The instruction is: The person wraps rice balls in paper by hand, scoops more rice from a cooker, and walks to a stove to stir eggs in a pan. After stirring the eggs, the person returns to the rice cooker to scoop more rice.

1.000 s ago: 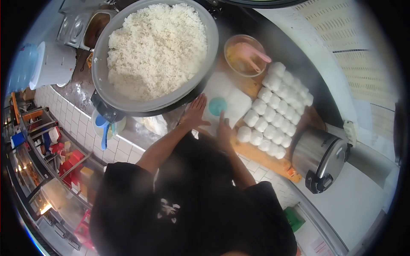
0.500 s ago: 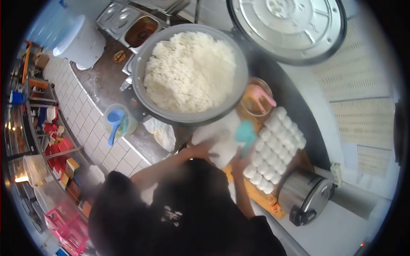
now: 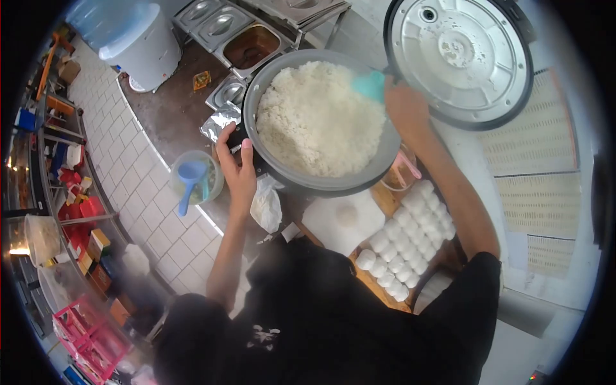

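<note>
My right hand (image 3: 405, 106) is closed round a teal rice paddle (image 3: 368, 86), whose blade overlaps the far right part of the white rice (image 3: 314, 122). The rice is heaped in a large round grey cooker pot (image 3: 252, 96). At the pot's left side my left hand (image 3: 236, 168) is open, thumb and index finger apart beside the dark handle (image 3: 238, 136). In front of the pot lies a white sheet (image 3: 324, 224) with a round pale spot on it. Several rows of white wrapped balls (image 3: 410, 232) sit on the wooden board (image 3: 393, 301) to the right.
A big metal lid (image 3: 459, 58) stands raised behind the pot at right. Metal food pans (image 3: 250, 48) sit at the back left. A tub with a blue ladle (image 3: 191, 172) and a crumpled white bag (image 3: 266, 204) are near my left forearm. A bowl with a pink spoon (image 3: 404, 168) stands right of the pot.
My right hand has carried the teal rice paddle from beside the balls up to the rice. My left hand has left the white sheet for the pot's left side. The view has shifted.
</note>
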Action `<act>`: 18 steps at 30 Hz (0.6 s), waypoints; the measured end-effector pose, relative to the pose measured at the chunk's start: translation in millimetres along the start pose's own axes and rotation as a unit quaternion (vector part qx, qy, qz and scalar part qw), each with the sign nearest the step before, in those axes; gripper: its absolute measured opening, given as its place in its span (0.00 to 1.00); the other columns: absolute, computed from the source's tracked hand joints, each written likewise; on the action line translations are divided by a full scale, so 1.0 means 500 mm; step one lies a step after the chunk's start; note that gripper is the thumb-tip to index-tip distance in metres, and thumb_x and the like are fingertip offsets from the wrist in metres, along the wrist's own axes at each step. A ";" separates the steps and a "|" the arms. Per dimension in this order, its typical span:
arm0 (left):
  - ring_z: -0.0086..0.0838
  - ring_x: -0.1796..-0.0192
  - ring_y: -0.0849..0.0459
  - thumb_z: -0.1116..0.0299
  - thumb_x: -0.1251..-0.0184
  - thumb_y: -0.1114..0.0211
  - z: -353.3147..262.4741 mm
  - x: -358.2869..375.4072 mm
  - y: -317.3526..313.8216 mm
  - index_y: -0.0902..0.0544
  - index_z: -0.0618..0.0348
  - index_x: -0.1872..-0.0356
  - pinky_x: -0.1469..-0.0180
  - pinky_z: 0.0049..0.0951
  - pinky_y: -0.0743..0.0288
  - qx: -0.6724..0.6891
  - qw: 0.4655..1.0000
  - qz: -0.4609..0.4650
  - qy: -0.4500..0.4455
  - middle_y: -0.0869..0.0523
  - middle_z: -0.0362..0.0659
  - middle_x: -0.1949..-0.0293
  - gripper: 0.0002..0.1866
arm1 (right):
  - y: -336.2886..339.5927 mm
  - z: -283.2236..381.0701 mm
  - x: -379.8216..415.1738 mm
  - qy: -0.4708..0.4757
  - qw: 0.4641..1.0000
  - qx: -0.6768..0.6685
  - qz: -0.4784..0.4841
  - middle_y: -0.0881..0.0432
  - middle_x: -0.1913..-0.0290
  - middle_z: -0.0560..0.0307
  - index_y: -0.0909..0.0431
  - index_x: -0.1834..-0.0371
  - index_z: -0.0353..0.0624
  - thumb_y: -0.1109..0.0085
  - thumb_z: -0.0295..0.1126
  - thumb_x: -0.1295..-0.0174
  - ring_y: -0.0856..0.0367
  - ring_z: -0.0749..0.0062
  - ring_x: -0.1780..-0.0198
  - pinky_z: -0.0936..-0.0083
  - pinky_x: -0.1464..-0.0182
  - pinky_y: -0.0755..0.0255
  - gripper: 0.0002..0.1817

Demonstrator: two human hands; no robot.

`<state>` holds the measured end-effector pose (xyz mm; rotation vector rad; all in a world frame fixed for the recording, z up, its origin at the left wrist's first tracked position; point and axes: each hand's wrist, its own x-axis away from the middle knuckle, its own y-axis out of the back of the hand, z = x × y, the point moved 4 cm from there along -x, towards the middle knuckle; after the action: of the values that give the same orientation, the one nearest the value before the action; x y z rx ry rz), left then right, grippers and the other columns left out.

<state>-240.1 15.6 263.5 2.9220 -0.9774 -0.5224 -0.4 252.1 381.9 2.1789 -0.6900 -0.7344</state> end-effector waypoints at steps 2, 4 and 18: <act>0.28 0.43 0.28 0.63 0.27 0.41 -0.002 0.004 -0.002 0.27 0.61 0.40 0.38 0.29 0.36 0.094 0.995 -0.019 0.025 0.27 0.44 0.46 0.19 | -0.050 0.019 0.032 0.094 0.990 -0.047 0.091 0.17 0.74 0.50 0.26 0.54 0.34 0.49 0.26 0.41 0.15 0.57 0.73 0.66 0.73 0.21 0.12; 0.29 0.42 0.28 0.63 0.27 0.41 0.001 -0.009 -0.013 0.27 0.61 0.41 0.38 0.29 0.36 0.117 0.992 -0.036 0.012 0.26 0.45 0.44 0.19 | -0.020 0.023 0.044 0.093 0.991 -0.058 0.074 0.18 0.76 0.52 0.26 0.55 0.33 0.48 0.25 0.41 0.15 0.58 0.73 0.67 0.73 0.21 0.12; 0.28 0.39 0.29 0.68 0.24 0.49 -0.010 -0.002 -0.008 0.29 0.63 0.39 0.40 0.27 0.34 0.112 0.993 -0.029 -0.006 0.26 0.45 0.41 0.18 | 0.065 0.214 0.114 0.144 0.846 -0.439 0.267 0.17 0.72 0.40 0.19 0.65 0.31 0.43 0.30 0.40 0.15 0.53 0.69 0.63 0.65 0.23 0.10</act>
<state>-237.1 19.2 268.0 3.1562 -1.0184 -0.4593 -41.1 145.9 328.8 1.1326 -0.5925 -0.3020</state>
